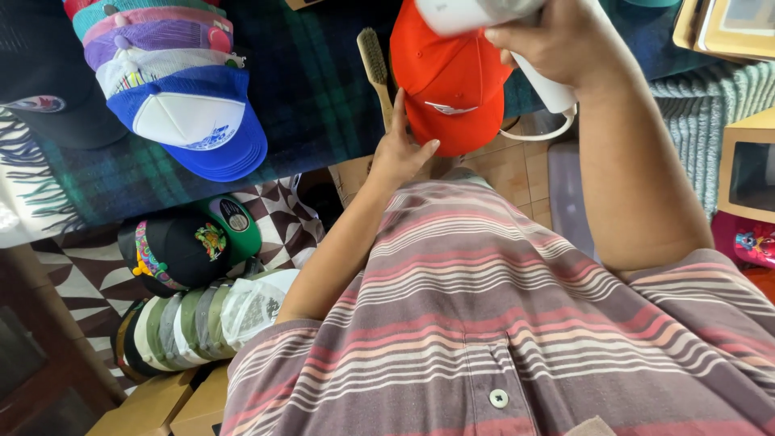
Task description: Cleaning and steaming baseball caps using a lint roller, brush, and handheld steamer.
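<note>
An orange-red cap (pixel 448 77) lies on a dark plaid blanket (pixel 315 89), its brim toward me. My left hand (pixel 401 145) rests against the cap's brim edge, fingers spread and touching it. Just left of the cap lies a wooden bristle brush (pixel 375 69). My right hand (pixel 557 36) is above the cap, closed around a white handheld appliance (pixel 500 24) whose white cord (pixel 549 129) hangs down past the table edge.
A stack of trucker caps (pixel 182 97), blue and white in front, sits at upper left. A black and green cap (pixel 194 242) and a row of pale caps (pixel 210 311) lie lower left. Cardboard boxes (pixel 161 404) stand below. Wooden-framed items (pixel 751 161) are at right.
</note>
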